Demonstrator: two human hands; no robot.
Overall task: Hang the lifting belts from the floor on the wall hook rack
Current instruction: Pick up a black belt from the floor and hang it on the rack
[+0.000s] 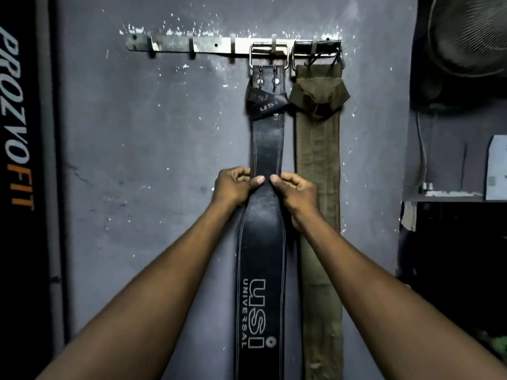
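A metal hook rack (208,45) is fixed high on the grey wall. A black leather belt (262,256) with white lettering hangs from it by its steel buckle (270,54). To its right an olive canvas belt (318,160) hangs from another hook. My left hand (236,187) grips the black belt's left edge at mid-height, thumb on the front. My right hand (296,192) grips its right edge at the same height. Both thumbs nearly meet on the leather.
Three bare hooks stand on the rack's left part (152,52). A dark panel with lettering (19,119) lines the left edge. At the right, a fan (472,37) hangs over a shelf (450,194) with small items.
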